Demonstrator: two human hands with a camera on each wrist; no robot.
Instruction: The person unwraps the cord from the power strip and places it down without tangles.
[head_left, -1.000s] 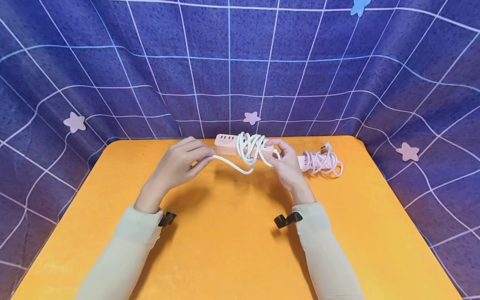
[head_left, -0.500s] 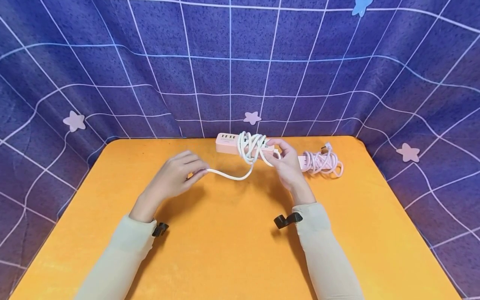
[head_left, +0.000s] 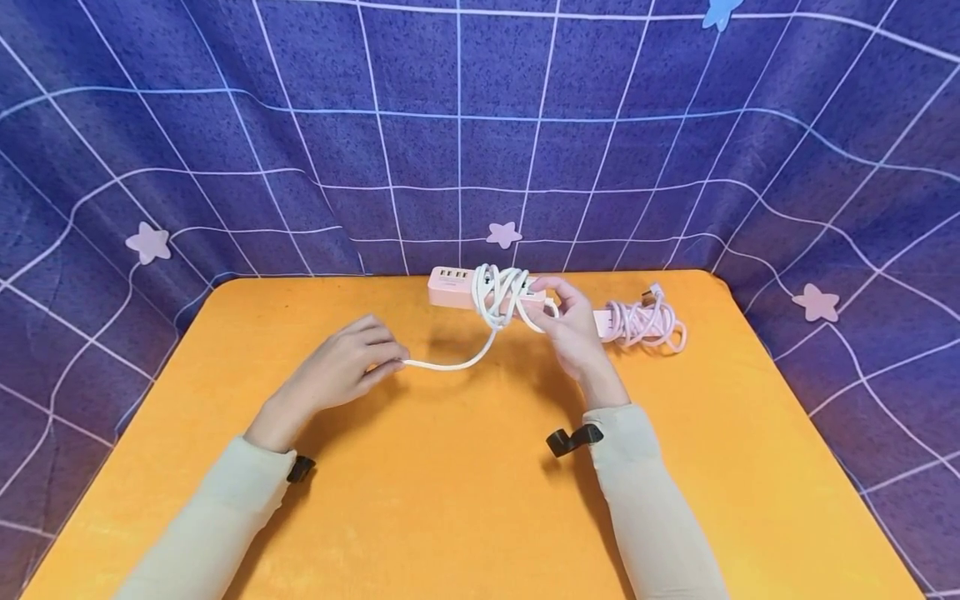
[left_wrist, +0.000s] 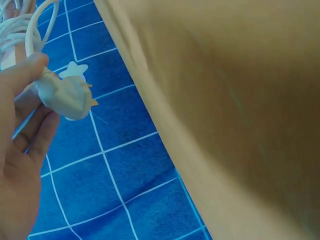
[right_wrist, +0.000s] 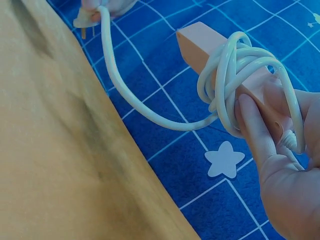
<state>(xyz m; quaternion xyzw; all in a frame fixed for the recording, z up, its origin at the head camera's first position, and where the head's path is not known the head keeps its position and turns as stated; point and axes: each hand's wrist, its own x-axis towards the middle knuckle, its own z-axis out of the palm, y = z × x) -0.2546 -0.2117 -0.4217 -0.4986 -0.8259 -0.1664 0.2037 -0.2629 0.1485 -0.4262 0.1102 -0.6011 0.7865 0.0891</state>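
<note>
Raised over the far part of the table, a pink power strip (head_left: 450, 293) has its white cord (right_wrist: 230, 75) looped several times round its middle. My right hand (head_left: 573, 329) grips its right end, thumb and fingers on either side. A free length of the cord (head_left: 446, 367) sags from the loops across to my left hand (head_left: 341, 362). Between thumb and fingers, that hand pinches the white plug (left_wrist: 67, 95) where the cord enters it; the prongs point away from the palm. In the head view the plug is hidden behind the fingers.
Just right of my right hand lies a second power strip (head_left: 603, 325), wrapped in its pink cord (head_left: 641, 323). An orange cloth covers the table (head_left: 450, 500). Behind it and along both sides hangs a blue gridded curtain (head_left: 420, 150) with stars.
My left hand has moved left and toward the near side with the plug, drawing out a longer stretch of cord. The right hand and the power strip have stayed nearly still.
</note>
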